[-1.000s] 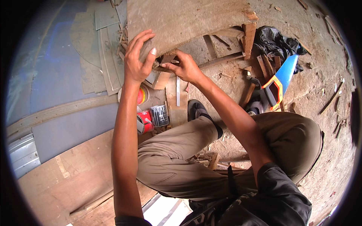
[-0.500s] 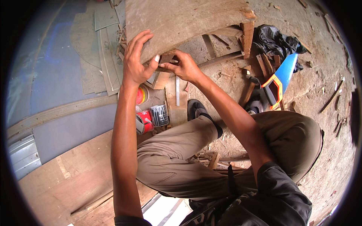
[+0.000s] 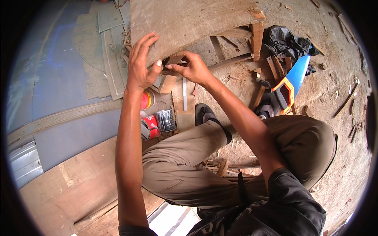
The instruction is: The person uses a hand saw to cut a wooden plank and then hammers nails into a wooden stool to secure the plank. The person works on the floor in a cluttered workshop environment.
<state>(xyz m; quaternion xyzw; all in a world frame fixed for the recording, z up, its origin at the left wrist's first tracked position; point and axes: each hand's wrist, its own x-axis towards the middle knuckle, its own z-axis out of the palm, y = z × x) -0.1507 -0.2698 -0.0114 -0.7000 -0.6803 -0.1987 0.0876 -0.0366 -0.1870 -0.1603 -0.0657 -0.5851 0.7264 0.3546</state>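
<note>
Board (image 3: 193, 19), brown, scuffed and ragged along its near edge, tops one wooden frame (image 3: 257, 39) just beyond the hands. The left hand (image 3: 141, 65) spreads over its near left corner; the right hand (image 3: 193, 69) curls at the edge, thumbs nearly meeting. Whether the right clamps anything, I cannot tell. Nearer the body than the hands: one red can (image 3: 150, 128), one black can (image 3: 166, 121). Rightward: one blue-bladed saw (image 3: 296, 80), one black bag (image 3: 286, 42).
</note>
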